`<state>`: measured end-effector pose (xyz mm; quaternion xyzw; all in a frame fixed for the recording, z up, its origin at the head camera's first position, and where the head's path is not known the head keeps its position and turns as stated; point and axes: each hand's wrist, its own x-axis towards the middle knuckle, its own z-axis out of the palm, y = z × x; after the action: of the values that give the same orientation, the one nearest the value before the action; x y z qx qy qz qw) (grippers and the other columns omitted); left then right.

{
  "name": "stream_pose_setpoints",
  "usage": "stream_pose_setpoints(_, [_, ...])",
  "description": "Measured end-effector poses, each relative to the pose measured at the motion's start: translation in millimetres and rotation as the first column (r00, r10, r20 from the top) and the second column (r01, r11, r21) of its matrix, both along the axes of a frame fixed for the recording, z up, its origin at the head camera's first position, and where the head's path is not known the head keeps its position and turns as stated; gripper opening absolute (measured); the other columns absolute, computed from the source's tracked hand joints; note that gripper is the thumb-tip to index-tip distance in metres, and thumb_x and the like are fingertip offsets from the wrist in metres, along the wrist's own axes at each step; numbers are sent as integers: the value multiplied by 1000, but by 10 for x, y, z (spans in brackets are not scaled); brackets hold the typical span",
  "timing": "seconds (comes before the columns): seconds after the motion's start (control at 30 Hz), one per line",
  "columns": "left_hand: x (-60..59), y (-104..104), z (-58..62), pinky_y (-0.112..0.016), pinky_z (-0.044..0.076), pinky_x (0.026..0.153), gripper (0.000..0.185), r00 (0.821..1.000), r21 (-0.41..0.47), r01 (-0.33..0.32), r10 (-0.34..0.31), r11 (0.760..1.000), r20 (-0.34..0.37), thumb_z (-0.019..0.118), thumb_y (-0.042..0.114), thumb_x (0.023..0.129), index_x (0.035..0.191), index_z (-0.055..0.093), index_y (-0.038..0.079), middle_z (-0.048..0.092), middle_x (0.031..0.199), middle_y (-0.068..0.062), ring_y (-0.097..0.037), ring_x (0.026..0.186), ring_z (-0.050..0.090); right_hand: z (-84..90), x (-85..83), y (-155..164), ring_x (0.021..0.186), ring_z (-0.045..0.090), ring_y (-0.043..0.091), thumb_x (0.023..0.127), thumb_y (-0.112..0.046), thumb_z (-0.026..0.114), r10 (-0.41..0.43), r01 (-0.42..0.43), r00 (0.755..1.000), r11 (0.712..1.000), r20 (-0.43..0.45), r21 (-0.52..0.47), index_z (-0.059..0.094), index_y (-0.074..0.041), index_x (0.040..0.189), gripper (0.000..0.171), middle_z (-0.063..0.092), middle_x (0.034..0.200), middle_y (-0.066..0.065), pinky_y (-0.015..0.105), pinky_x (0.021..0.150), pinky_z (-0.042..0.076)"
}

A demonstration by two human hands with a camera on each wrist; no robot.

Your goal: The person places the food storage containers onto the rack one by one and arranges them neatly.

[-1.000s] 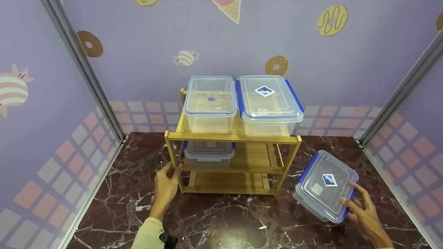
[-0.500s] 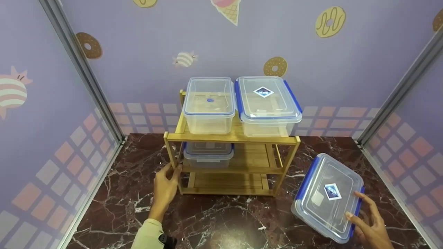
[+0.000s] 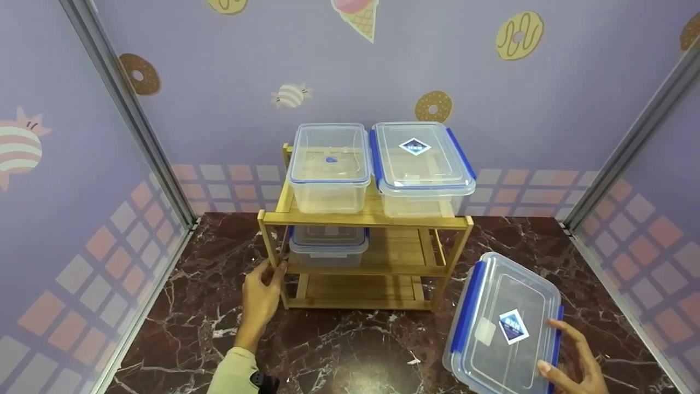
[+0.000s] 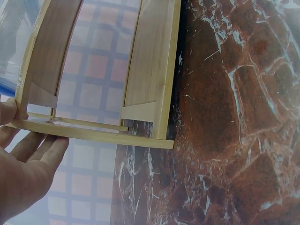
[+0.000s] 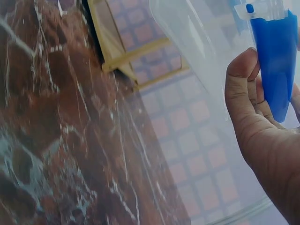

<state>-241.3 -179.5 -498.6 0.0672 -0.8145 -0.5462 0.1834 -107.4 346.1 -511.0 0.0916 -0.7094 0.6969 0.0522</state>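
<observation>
A bamboo rack (image 3: 366,220) with three shelves stands on the marble tabletop. My left hand (image 3: 261,295) grips its front left post (image 4: 28,124) near the middle shelf. My right hand (image 3: 571,364) holds a clear lidded container (image 3: 503,325) with blue clips by its right edge, tilted above the table at the lower right; my thumb lies on its wall (image 5: 243,79) beside a blue clip (image 5: 274,61). Two clear containers sit on the top shelf, an open one (image 3: 330,167) and a lidded one (image 3: 420,164). Another container (image 3: 328,245) sits on the middle shelf at the left.
The dark red marble tabletop (image 3: 350,350) is enclosed by lilac walls with doughnut pictures on three sides, with metal posts (image 3: 136,126) in the corners. The rack's bottom shelf (image 3: 361,287) and the right half of its middle shelf hold nothing.
My right hand has brought the lidded container nearer and lower in view, turning it so its long side points away from me. The left hand has stayed on the rack's post.
</observation>
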Motion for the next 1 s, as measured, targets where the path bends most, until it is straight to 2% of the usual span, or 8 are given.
stream_pose_setpoints(0.13, [3,-6,-7,-45,50,85,32,1000,7,5,-5,1000,2,62,31,92,118,65,13,70,105,-9,-24,98,65,-17,-2,-76,97,63,18,80,24,46,90,-94,988,995,-129,-21,15,-1,146,77,49,122,6,43,69,56])
stream_pose_setpoints(0.2, [4,-6,-8,-45,51,84,34,1000,13,10,-10,1000,9,62,31,92,120,64,13,70,105,-9,-24,98,65,-17,2,-116,96,64,20,78,26,45,111,-114,981,993,-161,-13,16,0,145,77,51,121,7,44,66,56])
stream_pose_setpoints(0.4, [7,-10,-10,-46,50,85,35,1000,16,23,-23,1000,16,61,32,93,121,63,12,69,106,-9,-25,100,64,76,57,-294,92,65,28,77,23,47,115,-112,989,993,-91,36,20,-3,145,78,55,122,6,47,65,55])
stream_pose_setpoints(0.47, [9,-13,-12,-47,50,86,34,999,20,34,-34,999,10,61,32,93,121,63,12,69,105,-9,-26,101,64,124,60,-371,92,65,30,77,22,48,142,-139,986,989,-83,43,19,-2,145,78,55,123,8,48,66,55])
stream_pose_setpoints(0.6, [10,-12,-10,-47,50,85,33,999,29,50,-50,998,-2,60,30,93,120,63,11,69,104,-9,-25,100,64,223,23,-545,94,65,34,78,21,48,231,-232,967,973,-111,9,19,0,144,76,56,123,13,50,67,54])
stream_pose_setpoints(0.77, [9,-10,-7,-45,50,84,32,1000,6,11,-11,1000,0,61,33,92,118,65,14,70,104,-7,-22,98,64,307,-90,-781,104,60,36,79,23,47,386,-401,906,914,-173,-64,16,1,144,75,49,132,18,54,72,52])
stream_pose_setpoints(0.87, [11,-8,-4,-43,49,84,33,1000,0,-6,6,1000,4,62,34,92,117,65,14,70,102,-7,-22,97,64,346,-169,-912,107,58,37,80,23,48,435,-455,879,888,-194,-68,15,1,145,75,45,135,22,54,75,51])
stream_pose_setpoints(1.0, [11,-1,-5,-42,49,84,32,1000,0,-5,5,1000,2,62,33,92,116,66,13,70,101,-8,-21,95,64,394,-291,-1020,108,58,37,82,20,51,419,-431,889,902,-184,-31,19,-1,145,74,47,132,22,52,78,52])
